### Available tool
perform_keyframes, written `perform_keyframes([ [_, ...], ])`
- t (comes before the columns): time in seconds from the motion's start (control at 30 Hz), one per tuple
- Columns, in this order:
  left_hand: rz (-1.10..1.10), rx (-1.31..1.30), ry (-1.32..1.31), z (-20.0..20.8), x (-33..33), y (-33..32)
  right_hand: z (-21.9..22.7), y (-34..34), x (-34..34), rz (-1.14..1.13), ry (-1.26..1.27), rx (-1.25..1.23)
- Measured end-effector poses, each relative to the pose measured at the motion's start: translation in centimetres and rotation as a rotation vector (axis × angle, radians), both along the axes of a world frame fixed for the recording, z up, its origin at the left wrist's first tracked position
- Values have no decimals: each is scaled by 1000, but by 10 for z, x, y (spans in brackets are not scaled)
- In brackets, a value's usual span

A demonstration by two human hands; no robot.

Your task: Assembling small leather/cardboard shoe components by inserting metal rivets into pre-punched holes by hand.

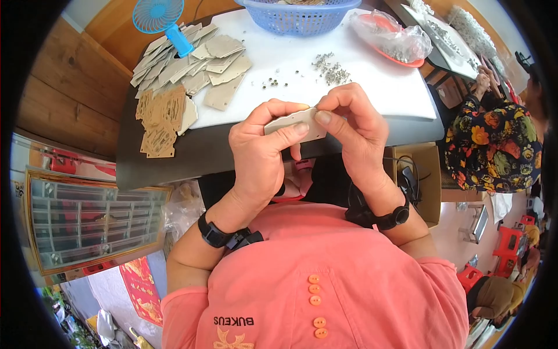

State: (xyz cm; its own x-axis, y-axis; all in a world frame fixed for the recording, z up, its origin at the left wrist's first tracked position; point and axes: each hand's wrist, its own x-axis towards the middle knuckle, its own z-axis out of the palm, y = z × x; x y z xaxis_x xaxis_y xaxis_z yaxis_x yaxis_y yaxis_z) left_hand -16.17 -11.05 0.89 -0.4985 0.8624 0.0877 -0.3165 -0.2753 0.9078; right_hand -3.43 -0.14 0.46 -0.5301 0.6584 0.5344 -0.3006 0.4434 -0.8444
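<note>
Above the table's near edge, my left hand (256, 142) pinches a pale jewelry-type card (279, 123) with a wavy upper edge and small holes. At the card's right end, my right hand (359, 131) grips its edge between thumb and forefinger. Whether a small part sits between those right fingertips is hidden. A loose pile of similar pale cards (224, 46) lies at the back left, with brown printed cards (161, 119) in front of it. Small silvery metal pieces (332, 71) are scattered beyond my hands, and a few ring-like ones (273, 82) lie left of them.
A blue fan (180, 43) stands among the pale cards. At the back are a blue basket (299, 20) and a red tray (407, 60) with a plastic bag. White sheeting (401, 102) covers much of the dark table (197, 148). Another person (494, 142) sits at the right.
</note>
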Motion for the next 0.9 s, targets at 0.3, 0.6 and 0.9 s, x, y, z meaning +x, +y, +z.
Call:
perform_keyframes([
  [0.3, -25, 14, 7, -1, 0, -1, -13, 3, -3, -56, 6, 171],
  [0.6, -13, 73, 144, 1, -3, 1, -4, 7, -2, 109, -43, -89],
  [0.9, -62, -152, 239, -11, -13, -6, -9, 9, 5, -59, -171, 117],
])
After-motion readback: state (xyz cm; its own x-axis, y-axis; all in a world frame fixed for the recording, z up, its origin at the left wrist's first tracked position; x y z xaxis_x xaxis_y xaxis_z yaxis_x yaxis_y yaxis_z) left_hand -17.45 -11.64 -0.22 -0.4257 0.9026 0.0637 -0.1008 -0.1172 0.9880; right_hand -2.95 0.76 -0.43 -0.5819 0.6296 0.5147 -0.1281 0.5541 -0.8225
